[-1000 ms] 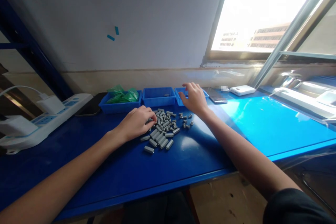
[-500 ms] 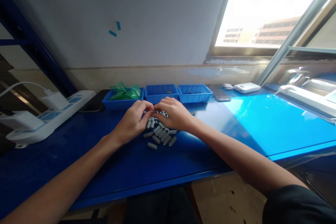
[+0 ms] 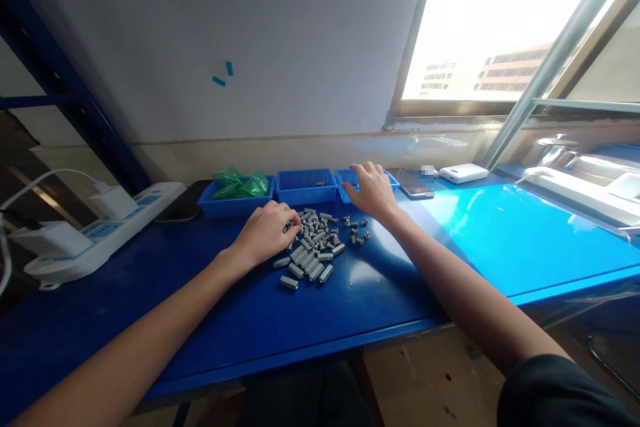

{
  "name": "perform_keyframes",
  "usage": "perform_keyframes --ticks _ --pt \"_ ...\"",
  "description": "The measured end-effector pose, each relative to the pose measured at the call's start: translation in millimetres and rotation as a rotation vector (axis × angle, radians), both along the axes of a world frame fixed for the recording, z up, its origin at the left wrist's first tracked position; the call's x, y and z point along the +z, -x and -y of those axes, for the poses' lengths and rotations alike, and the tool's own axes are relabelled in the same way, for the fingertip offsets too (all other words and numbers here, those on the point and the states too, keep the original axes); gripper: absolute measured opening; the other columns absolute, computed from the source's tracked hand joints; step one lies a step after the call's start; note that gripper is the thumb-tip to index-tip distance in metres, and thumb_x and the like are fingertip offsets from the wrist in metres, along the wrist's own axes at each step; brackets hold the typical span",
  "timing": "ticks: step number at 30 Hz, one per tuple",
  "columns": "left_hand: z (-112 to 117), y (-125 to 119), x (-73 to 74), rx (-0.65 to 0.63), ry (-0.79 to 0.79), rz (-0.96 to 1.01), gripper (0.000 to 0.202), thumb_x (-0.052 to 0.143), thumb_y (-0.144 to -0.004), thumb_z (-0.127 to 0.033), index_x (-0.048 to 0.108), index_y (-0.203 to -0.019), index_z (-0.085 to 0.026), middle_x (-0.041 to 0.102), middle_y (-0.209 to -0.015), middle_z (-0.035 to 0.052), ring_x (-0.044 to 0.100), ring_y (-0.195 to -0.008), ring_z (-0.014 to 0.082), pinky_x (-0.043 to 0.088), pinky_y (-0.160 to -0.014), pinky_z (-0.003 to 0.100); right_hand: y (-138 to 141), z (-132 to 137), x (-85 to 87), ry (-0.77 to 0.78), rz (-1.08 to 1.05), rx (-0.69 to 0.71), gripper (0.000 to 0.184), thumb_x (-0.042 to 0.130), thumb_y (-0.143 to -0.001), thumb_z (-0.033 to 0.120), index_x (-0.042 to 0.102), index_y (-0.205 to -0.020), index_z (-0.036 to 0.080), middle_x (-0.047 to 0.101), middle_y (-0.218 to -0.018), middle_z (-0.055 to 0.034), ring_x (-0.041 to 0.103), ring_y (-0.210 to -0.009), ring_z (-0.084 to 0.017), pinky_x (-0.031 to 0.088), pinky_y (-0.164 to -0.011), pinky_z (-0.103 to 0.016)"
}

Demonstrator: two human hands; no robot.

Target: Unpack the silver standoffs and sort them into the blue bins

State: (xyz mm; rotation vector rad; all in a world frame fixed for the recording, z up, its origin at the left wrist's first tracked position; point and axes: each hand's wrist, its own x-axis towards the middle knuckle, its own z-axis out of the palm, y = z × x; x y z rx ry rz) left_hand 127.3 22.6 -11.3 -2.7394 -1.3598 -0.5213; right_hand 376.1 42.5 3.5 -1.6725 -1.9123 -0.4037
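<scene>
A heap of grey metal hex standoffs point(image 3: 316, 271) lies on the blue tabletop, with several small screws point(image 3: 367, 235) scattered at its right. At the heap's left edge is my left hand point(image 3: 265, 232), its thumb and fingers curled together; whatever they pinch is hidden. My right hand point(image 3: 374, 190) is raised over the right blue bin point(image 3: 345, 193), fingers apart and nothing seen in them. It covers much of that bin's inside. The middle blue bin point(image 3: 305, 195) has a small metal piece point(image 3: 320, 183) in it.
Green plastic bags point(image 3: 243, 185) fill the left blue bin point(image 3: 235, 207). A white power strip point(image 3: 113, 233) with plugged-in chargers and a dark phone point(image 3: 184, 202) are on the left. Another phone point(image 3: 416, 185) and a white box point(image 3: 464, 173) lie right of the bins.
My hands, together over the heap before, have parted. The right hand has moved right and away from me to the right bin and opened. My left hand stays beside the heap, slightly lower in view.
</scene>
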Motion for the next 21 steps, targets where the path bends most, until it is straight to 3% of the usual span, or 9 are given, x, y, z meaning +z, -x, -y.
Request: perform_keyframes --ticks 5,10,13,17,21 --pt "9.3 -0.8 -1.7 0.038 -0.022 -0.016 0.021 0.052 -0.085 -0.034 0.067 -0.089 -0.022 0.067 -0.095 0.005 0.056 -0.096 0.0269 0.044 -0.079 0.039 53.3 24.0 -5.8 0.063 0.051 0.36 0.039 0.053 -0.09 0.039 0.058 -0.122 0.017 0.063 -0.11 -0.0117 0.049 -0.109 -0.029 0.041 -0.088 -0.04" --pt "8.0 -4.1 -3.8 0.067 -0.011 0.0 0.021 0.049 -0.084 -0.03 0.067 -0.089 -0.021 0.068 -0.093 0.0062 0.057 -0.094 0.0285 0.044 -0.077 0.04 69.0 32.9 -12.7 0.117 0.106 0.481 0.034 0.052 -0.091 0.037 0.061 -0.119 0.019 0.064 -0.104 -0.0093 0.051 -0.105 -0.027 0.039 -0.084 -0.037" --pt "3.2 -1.4 -2.6 0.073 0.062 0.227 0.022 0.05 -0.085 -0.032 0.067 -0.086 -0.019 0.07 -0.089 0.0063 0.059 -0.09 0.0258 0.045 -0.079 0.038 66.5 31.6 -15.5 0.114 0.064 0.5 0.032 0.055 -0.089 0.035 0.062 -0.115 0.018 0.066 -0.101 -0.0077 0.054 -0.101 -0.024 0.039 -0.084 -0.035" --pt "3.5 4.4 2.1 0.051 0.314 0.665 0.032 0.055 -0.083 -0.044 0.067 -0.088 -0.015 0.071 -0.089 0.007 0.063 -0.084 0.0216 0.048 -0.076 0.032 71.3 33.2 -16.6 0.042 0.018 0.545 0.029 0.059 -0.087 0.037 0.063 -0.109 0.019 0.067 -0.095 -0.0058 0.057 -0.092 -0.021 0.039 -0.079 -0.032" --pt "14.9 3.4 6.4 0.006 0.428 0.869 0.04 0.058 -0.082 -0.05 0.068 -0.096 -0.013 0.072 -0.09 0.0071 0.065 -0.086 0.0211 0.05 -0.078 0.031 73.7 36.2 -9.1 -0.066 -0.009 0.557 0.017 0.057 -0.089 0.033 0.065 -0.096 0.019 0.068 -0.085 -0.0049 0.059 -0.084 -0.02 0.039 -0.076 -0.031"
